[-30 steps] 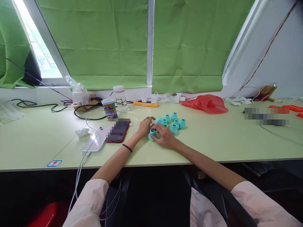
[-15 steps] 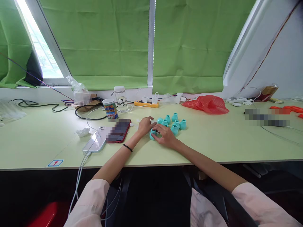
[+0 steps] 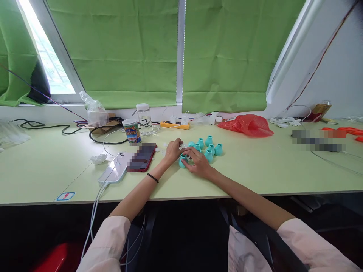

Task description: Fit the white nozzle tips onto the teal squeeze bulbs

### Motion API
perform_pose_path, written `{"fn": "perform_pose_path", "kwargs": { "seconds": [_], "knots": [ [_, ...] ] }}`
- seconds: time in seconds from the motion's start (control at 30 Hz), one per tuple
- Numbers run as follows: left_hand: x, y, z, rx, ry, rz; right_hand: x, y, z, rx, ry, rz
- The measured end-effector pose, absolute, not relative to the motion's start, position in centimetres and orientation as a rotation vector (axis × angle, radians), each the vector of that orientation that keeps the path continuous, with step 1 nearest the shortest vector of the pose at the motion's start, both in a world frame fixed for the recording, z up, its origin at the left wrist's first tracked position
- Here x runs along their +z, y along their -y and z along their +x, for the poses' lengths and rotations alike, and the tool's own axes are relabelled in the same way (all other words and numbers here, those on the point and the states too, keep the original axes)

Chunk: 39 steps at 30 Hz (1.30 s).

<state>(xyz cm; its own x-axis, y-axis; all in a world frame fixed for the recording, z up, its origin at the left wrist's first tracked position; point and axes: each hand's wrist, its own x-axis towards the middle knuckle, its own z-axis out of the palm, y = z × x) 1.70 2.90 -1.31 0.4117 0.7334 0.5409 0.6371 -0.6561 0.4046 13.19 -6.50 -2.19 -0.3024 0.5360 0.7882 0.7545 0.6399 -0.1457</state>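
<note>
My right hand is closed around a small turquoise vase-shaped piece that stands on the table, its thumb against the side. Just left of it, my left hand has its fingers pinched together, close to my right fingertips. Whatever lies in that pinch is too small and hidden to name. Beyond my right hand stand several more turquoise vase-shaped pieces in a loose cluster, most with their open necks up. Small whitish translucent bits lie beside my left hand.
Left of my hands lie a red-edged phone and a pale phone with a cable. Behind them are a printed canister and a clear jar. A power strip and red bubble wrap line the back.
Both hands stay in nearly the same place, with only tiny finger movement. The whole view has shifted very slightly.
</note>
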Motion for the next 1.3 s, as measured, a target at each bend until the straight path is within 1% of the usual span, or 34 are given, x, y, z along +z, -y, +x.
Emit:
{"fn": "perform_pose_path", "kwargs": {
  "seconds": [0.3, 0.5, 0.63, 0.73, 0.83, 0.93, 1.0, 1.07, 1.17, 1.23, 1.3],
  "knots": [
    [-0.1, -1.9, 1.7, 1.471, -0.988, 2.476, -1.6, 6.2, 14.1, -0.368, 1.807, -0.885],
    [0.9, -1.4, 1.3, 1.477, -1.055, 2.447, -0.7, 6.2, 15.1, -0.416, 1.686, -0.898],
    [2.0, -0.9, 1.1, 1.524, -1.057, 2.565, 0.5, 6.2, 16.1, -0.45, 1.612, -0.889],
    [3.3, 0.2, 1.2, 1.569, -1.024, 2.717, 2.1, 6.3, 17.9, -0.539, 1.637, -0.892],
    [3.8, 2.3, 1.2, 1.386, -0.854, 3.078, 4.6, 7.1, 21.1, -0.678, 1.742, -0.919],
    [3.0, 4.8, 0.8, 1.1, -0.473, 3.449, 7.1, 9.1, 24.7, -0.735, 1.689, -1.006],
    [1.9, 6.1, 0.4, 0.918, -0.199, 3.588, 8.0, 10.7, 26.6, -0.715, 1.554, -1.074],
    [0.6, 6.9, 0.3, 0.739, -0.082, 3.631, 7.6, 12.0, 27.6, -0.659, 1.461, -1.126],
    [-1.0, 6.8, 0.4, 0.565, -0.25, 3.573, 4.9, 12.9, 27.6, -0.525, 1.636, -1.207],
    [-1.6, 6.3, 0.6, 0.517, -0.432, 3.506, 2.6, 12.5, 26.7, -0.369, 1.93, -1.251],
    [-1.7, 5.8, 0.7, 0.515, -0.533, 3.454, 0.7, 11.6, 25.4, -0.336, 2.039, -1.273]
  ]
}}
